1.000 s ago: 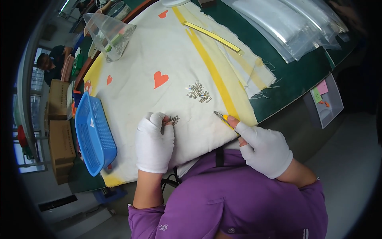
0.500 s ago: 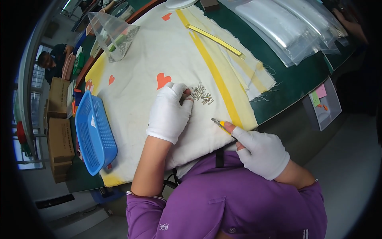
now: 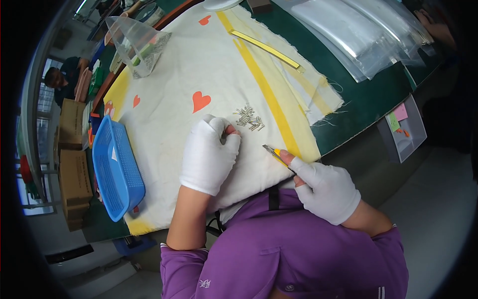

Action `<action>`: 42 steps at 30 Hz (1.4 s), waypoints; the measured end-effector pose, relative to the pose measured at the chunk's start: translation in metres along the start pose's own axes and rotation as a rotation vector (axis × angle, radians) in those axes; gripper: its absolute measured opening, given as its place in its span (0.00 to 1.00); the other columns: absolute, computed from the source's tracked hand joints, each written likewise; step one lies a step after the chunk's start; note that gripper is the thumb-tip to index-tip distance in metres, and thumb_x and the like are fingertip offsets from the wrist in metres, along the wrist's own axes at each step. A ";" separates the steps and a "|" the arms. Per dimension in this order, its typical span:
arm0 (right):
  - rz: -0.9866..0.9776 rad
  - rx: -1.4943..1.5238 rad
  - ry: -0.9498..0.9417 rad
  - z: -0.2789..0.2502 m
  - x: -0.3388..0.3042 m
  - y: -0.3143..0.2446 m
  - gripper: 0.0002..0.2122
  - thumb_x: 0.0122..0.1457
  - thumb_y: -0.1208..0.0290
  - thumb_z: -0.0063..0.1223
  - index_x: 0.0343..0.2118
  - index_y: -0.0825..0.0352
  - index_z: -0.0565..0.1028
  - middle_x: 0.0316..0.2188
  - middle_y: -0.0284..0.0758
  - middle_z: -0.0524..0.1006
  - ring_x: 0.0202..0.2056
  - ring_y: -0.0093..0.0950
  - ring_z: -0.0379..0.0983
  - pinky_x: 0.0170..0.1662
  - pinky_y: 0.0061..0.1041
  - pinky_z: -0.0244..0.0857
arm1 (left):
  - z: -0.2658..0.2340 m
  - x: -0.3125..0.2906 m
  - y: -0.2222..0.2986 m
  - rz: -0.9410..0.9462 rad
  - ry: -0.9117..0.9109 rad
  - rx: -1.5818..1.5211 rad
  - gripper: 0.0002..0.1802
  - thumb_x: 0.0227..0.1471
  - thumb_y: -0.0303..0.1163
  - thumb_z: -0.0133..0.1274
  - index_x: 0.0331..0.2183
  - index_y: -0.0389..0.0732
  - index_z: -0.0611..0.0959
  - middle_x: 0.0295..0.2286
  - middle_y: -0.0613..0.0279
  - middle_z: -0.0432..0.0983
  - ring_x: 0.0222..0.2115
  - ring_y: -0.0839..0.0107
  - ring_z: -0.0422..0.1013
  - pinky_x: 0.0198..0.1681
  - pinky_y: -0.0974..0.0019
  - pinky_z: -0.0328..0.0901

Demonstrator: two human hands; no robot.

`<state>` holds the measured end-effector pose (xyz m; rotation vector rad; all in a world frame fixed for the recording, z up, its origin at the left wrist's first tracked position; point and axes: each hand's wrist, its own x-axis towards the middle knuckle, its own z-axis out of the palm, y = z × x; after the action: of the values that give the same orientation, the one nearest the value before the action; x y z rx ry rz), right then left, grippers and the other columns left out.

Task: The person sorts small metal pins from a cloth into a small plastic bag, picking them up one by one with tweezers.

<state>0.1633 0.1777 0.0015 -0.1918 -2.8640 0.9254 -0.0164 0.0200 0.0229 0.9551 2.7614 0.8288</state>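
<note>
A loose pile of small metal pins lies on a white cloth printed with hearts and yellow stripes. Just to the near left of the pile is my left hand, in a white glove that leaves some fingertips bare. Its thumb and fingers are pinched together; whatever may be between them is hidden. My right hand, gloved likewise, grips a yellow utility knife. The knife's blade points up and left, toward the pile, and stays apart from it.
A blue plastic basket stands at the left. Beyond it sits a clear bag with small parts inside. A yellow strip lies on the far cloth. Plastic bags are stacked far right, above a grey drawer. Another person sits far left.
My left hand has drawn back from the pile toward me, fingers still pinched. The right hand and knife have hardly moved. The whole view has shifted slightly.
</note>
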 end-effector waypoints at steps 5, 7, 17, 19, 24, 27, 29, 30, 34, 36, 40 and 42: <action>-0.078 -0.038 0.041 0.008 0.000 0.003 0.27 0.55 0.69 0.54 0.60 0.52 0.70 0.18 0.33 0.71 0.18 0.32 0.72 0.23 0.33 0.68 | 0.009 -0.030 0.016 0.067 -0.060 0.021 0.05 0.46 0.27 0.59 0.27 0.37 0.78 0.27 0.52 0.73 0.29 0.52 0.72 0.32 0.54 0.67; -0.073 -0.058 0.035 0.008 0.000 0.000 0.27 0.55 0.69 0.55 0.60 0.53 0.71 0.18 0.33 0.71 0.18 0.31 0.72 0.23 0.33 0.68 | 0.012 -0.032 0.015 0.098 -0.035 0.023 0.05 0.46 0.26 0.58 0.28 0.38 0.78 0.27 0.52 0.73 0.29 0.52 0.72 0.32 0.53 0.67; -0.073 -0.101 -0.093 -0.002 0.000 -0.009 0.30 0.54 0.71 0.55 0.63 0.52 0.67 0.21 0.34 0.71 0.19 0.33 0.71 0.24 0.33 0.69 | 0.019 -0.034 0.016 0.059 0.002 0.021 0.05 0.44 0.24 0.57 0.25 0.36 0.76 0.25 0.50 0.72 0.27 0.51 0.71 0.30 0.53 0.66; -0.076 -0.100 -0.082 -0.001 0.000 -0.009 0.30 0.54 0.70 0.55 0.63 0.53 0.67 0.21 0.33 0.71 0.19 0.33 0.71 0.24 0.33 0.69 | 0.021 -0.034 0.016 0.049 0.027 0.033 0.06 0.44 0.24 0.58 0.24 0.36 0.75 0.25 0.50 0.72 0.26 0.51 0.71 0.29 0.53 0.66; -0.090 -0.094 -0.053 0.003 0.000 -0.007 0.30 0.53 0.70 0.55 0.63 0.53 0.68 0.20 0.33 0.70 0.18 0.33 0.70 0.23 0.33 0.68 | 0.021 -0.032 0.015 0.052 0.027 -0.006 0.06 0.43 0.23 0.58 0.24 0.36 0.75 0.24 0.50 0.71 0.25 0.51 0.70 0.28 0.53 0.65; -0.095 -0.096 -0.041 0.004 0.000 -0.007 0.30 0.53 0.70 0.55 0.62 0.53 0.68 0.20 0.33 0.70 0.18 0.32 0.69 0.22 0.33 0.67 | 0.020 -0.032 0.015 0.060 0.023 -0.015 0.06 0.42 0.22 0.58 0.23 0.36 0.75 0.24 0.50 0.71 0.25 0.50 0.70 0.27 0.53 0.65; -0.102 -0.089 -0.036 0.001 0.001 -0.008 0.29 0.52 0.70 0.56 0.62 0.53 0.69 0.19 0.33 0.68 0.17 0.32 0.68 0.21 0.33 0.66 | 0.020 -0.032 0.015 0.065 0.023 -0.015 0.06 0.42 0.22 0.57 0.23 0.36 0.75 0.24 0.49 0.71 0.25 0.50 0.70 0.27 0.53 0.65; -0.101 -0.088 -0.037 -0.001 0.002 -0.009 0.29 0.52 0.70 0.56 0.62 0.53 0.69 0.19 0.33 0.68 0.17 0.32 0.68 0.21 0.33 0.66 | 0.021 -0.032 0.015 0.076 0.030 -0.009 0.06 0.42 0.22 0.57 0.23 0.36 0.75 0.24 0.49 0.71 0.25 0.50 0.70 0.27 0.53 0.65; -0.136 -0.143 -0.034 -0.006 0.006 -0.010 0.29 0.52 0.70 0.57 0.60 0.53 0.71 0.18 0.33 0.67 0.17 0.32 0.68 0.21 0.33 0.66 | 0.022 -0.032 0.014 0.095 0.052 0.015 0.05 0.42 0.22 0.57 0.23 0.36 0.75 0.24 0.49 0.71 0.25 0.49 0.70 0.28 0.52 0.65; -0.134 -0.114 -0.033 -0.006 0.006 -0.011 0.29 0.51 0.70 0.57 0.60 0.53 0.71 0.18 0.33 0.67 0.17 0.32 0.68 0.21 0.33 0.66 | 0.022 -0.032 0.015 0.090 0.048 0.020 0.05 0.43 0.22 0.57 0.24 0.36 0.75 0.24 0.49 0.71 0.25 0.49 0.70 0.28 0.52 0.65; -0.099 -0.125 -0.049 -0.003 0.004 -0.013 0.29 0.52 0.70 0.56 0.61 0.53 0.71 0.18 0.33 0.68 0.18 0.33 0.69 0.22 0.34 0.67 | 0.022 -0.033 0.016 0.079 0.048 0.018 0.05 0.43 0.22 0.57 0.24 0.35 0.76 0.24 0.49 0.71 0.25 0.49 0.70 0.29 0.51 0.65; -0.085 -0.117 -0.054 0.000 0.002 -0.011 0.29 0.52 0.70 0.56 0.61 0.52 0.70 0.19 0.33 0.68 0.18 0.33 0.70 0.22 0.34 0.68 | 0.021 -0.033 0.017 0.073 0.043 0.027 0.05 0.44 0.22 0.57 0.24 0.35 0.76 0.24 0.49 0.71 0.25 0.49 0.70 0.29 0.51 0.65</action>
<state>0.1602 0.1685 0.0080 -0.0562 -2.9523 0.7598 0.0249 0.0210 0.0114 1.0617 2.7954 0.8342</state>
